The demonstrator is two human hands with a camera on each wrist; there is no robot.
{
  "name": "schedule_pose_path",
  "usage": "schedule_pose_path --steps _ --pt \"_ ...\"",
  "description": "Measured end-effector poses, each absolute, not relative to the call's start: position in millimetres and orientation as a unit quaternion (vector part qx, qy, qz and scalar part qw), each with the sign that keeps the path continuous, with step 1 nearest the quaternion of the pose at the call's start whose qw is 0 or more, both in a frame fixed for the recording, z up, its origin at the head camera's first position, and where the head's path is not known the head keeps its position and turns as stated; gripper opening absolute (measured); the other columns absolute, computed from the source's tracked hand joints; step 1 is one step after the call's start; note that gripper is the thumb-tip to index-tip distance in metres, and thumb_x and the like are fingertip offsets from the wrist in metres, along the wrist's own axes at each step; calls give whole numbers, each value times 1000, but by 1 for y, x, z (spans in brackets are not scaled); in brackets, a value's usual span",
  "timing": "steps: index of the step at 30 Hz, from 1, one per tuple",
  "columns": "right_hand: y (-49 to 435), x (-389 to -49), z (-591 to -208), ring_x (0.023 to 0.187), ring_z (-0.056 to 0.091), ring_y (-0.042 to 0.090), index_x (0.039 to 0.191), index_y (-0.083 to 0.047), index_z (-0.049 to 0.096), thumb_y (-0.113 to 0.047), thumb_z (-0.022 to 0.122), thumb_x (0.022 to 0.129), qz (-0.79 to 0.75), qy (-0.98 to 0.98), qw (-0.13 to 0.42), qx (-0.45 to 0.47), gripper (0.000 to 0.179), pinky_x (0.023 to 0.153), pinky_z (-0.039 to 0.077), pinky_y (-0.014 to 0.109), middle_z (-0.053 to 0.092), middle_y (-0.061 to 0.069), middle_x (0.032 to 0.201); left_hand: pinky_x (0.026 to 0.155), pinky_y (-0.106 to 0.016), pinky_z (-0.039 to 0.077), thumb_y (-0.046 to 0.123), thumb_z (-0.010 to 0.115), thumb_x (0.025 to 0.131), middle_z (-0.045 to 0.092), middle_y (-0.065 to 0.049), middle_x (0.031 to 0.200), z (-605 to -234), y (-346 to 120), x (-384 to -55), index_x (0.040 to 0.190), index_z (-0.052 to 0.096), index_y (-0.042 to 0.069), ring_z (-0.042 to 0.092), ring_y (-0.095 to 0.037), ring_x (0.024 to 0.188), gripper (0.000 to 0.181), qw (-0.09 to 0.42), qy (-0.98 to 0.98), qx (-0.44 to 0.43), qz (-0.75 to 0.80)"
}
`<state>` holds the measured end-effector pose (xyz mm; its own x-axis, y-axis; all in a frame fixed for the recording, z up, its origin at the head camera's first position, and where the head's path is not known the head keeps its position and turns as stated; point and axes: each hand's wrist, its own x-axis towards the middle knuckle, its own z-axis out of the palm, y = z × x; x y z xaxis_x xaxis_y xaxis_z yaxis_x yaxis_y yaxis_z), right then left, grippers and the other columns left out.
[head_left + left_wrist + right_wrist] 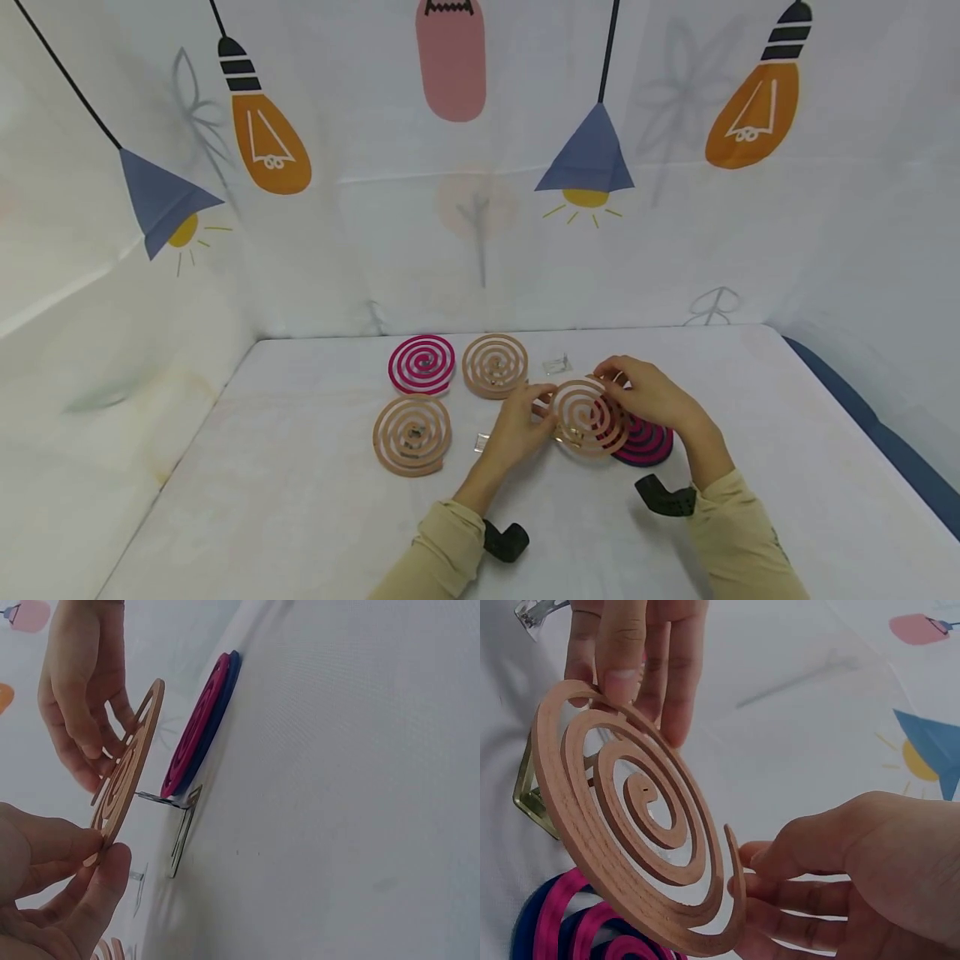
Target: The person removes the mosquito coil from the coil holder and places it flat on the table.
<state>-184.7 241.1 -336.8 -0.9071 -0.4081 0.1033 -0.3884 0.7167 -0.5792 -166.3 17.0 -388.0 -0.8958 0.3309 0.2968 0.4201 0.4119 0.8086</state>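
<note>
Between my two hands a brown mosquito coil [587,417] is held up at a tilt. My left hand [519,425] pinches its left edge between thumb and fingers, plain in the left wrist view. On the far right side, my right hand [648,392] holds the coil's rim near its outer tail end, fingertips at the edge [802,877]. Just below the coil stands a small bent metal coil stand [184,825], its prong pointing up toward the coil. A pink mosquito coil lying on a dark blue one [647,442] is partly hidden behind the held coil.
Left of my hands lie a pink coil [422,365] and two brown coils, one at the back [495,367] and one nearer [412,436]. Small metal stands lie at the back [557,365] and beside my left wrist [482,442]. A printed curtain [375,250] borders the table's back edge.
</note>
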Motion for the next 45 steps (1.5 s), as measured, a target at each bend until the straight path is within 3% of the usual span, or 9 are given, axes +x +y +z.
schedule_pose_path --steps 2,5,9,11,20,45 --pt "242 -185 -336 91 61 25 112 1 60 -7 54 92 -307 927 18 -215 22 74 49 37 65 13 102 95 -35 48 -5 68 79 63 -17 102 -388 18 -166 117 60 -3 69 -26 81 39 49 -842 -224 -489" --pt "244 -184 -334 92 61 26 113 2 59 -8 54 93 -304 928 27 -215 23 75 50 38 64 14 104 96 -34 48 -4 68 78 64 -16 101 -388 21 -166 117 61 -3 69 -25 81 39 54 -843 -227 -485" --pt "246 -182 -333 93 61 25 114 1 59 -12 54 94 -302 929 42 -211 25 75 50 37 64 14 103 74 -23 54 -4 68 78 63 -18 100 -387 24 -165 116 62 -3 69 -27 82 38 49 -838 -228 -493" --pt "247 -182 -333 93 61 25 114 1 59 -11 54 94 -303 928 44 -211 25 75 49 37 65 14 102 72 -20 53 -4 68 78 63 -18 100 -387 25 -165 116 62 -3 69 -28 82 38 44 -837 -226 -496" --pt "251 -180 -333 94 60 26 114 1 60 -10 54 93 -298 930 37 -211 24 76 49 39 65 13 102 71 -14 48 -2 68 80 62 -19 108 -386 28 -166 119 61 -1 69 -27 87 40 13 -844 -212 -492" --pt "263 -179 -330 98 59 28 117 1 59 -10 52 94 -291 935 64 -191 27 77 49 40 63 15 108 68 -10 46 4 68 83 63 -14 110 -388 42 -165 121 62 2 69 -18 88 38 -6 -848 -204 -489"
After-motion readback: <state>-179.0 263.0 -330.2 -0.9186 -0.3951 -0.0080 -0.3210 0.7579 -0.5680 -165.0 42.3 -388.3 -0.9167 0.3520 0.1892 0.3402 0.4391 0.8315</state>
